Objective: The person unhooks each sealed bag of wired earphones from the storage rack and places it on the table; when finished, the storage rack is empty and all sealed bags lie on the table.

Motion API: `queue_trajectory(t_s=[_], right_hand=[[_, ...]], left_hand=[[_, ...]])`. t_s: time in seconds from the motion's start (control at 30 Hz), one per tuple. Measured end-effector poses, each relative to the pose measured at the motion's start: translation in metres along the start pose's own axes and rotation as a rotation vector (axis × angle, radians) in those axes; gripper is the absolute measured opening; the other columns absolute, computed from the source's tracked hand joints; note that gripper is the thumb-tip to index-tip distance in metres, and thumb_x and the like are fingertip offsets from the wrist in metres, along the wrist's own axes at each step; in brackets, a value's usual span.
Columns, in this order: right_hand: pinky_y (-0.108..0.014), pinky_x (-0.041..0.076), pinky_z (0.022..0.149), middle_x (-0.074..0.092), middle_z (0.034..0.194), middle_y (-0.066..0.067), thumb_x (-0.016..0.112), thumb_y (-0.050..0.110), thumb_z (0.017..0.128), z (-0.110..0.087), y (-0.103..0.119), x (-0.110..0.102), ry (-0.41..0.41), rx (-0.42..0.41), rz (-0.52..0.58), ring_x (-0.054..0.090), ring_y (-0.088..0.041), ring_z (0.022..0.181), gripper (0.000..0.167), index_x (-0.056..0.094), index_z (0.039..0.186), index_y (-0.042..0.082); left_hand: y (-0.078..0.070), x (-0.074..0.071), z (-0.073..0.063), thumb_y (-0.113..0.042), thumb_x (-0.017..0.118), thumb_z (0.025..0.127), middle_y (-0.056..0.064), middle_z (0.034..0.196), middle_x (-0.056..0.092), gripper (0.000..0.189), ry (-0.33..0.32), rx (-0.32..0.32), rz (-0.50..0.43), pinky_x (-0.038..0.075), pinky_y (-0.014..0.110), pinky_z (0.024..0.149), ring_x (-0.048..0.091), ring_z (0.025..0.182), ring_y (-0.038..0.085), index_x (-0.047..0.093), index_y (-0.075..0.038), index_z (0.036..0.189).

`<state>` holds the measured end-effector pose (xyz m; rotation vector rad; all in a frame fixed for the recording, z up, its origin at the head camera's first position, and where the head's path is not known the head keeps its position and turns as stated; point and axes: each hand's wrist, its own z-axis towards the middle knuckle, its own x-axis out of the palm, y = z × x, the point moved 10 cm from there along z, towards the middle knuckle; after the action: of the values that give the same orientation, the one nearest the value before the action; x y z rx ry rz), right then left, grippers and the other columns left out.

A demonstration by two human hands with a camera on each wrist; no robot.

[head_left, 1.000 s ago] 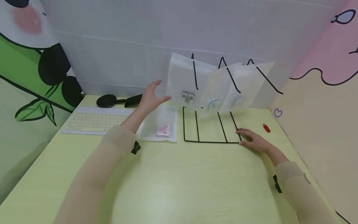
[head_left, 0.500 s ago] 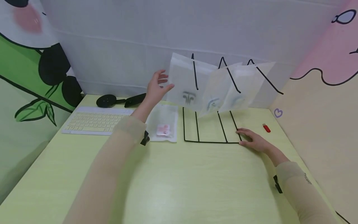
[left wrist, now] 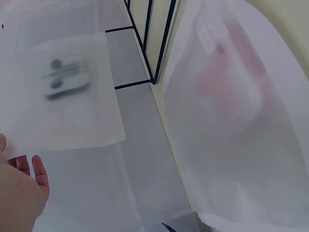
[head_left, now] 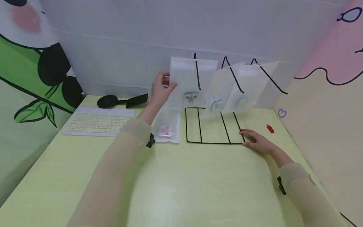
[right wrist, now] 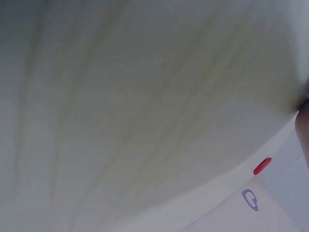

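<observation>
Bag, rectangular, translucent white plastic-like film [head_left: 184, 77], hangs on leftmost bent hook [head_left: 198, 77] of thin black wire rack [head_left: 215, 143]; left hand [head_left: 159, 90] pinches its left edge, probably to check swing; right hand [head_left: 258, 144], loosely spread, rests at rack's right-front base corner, likely steadying it

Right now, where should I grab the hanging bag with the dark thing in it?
I'd pinch the leftmost hanging bag by its left edge, coming from the left. That edge sticks out beyond the hook, while the next bag hangs close at its right. The left hand grips there.
</observation>
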<state>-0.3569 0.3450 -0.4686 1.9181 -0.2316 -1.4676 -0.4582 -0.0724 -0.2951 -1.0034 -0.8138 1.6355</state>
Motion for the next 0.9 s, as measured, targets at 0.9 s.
queue_trajectory(t_s=[0.9], right_hand=[[-0.068,0.013,0.106,0.024,0.152,-0.020,0.064,0.022,0.090,-0.001,0.007,-0.001,-0.012,-0.015,-0.017,0.016,-0.046,0.139,0.057,0.042,0.141,0.007]], left_hand=[[-0.071,-0.011,-0.047,0.000,0.068,0.083,0.014,0.072,0.060,0.009,-0.262,0.527,0.011,0.043,0.017,0.055,0.053,0.059,0.021,0.060,0.003,0.084]])
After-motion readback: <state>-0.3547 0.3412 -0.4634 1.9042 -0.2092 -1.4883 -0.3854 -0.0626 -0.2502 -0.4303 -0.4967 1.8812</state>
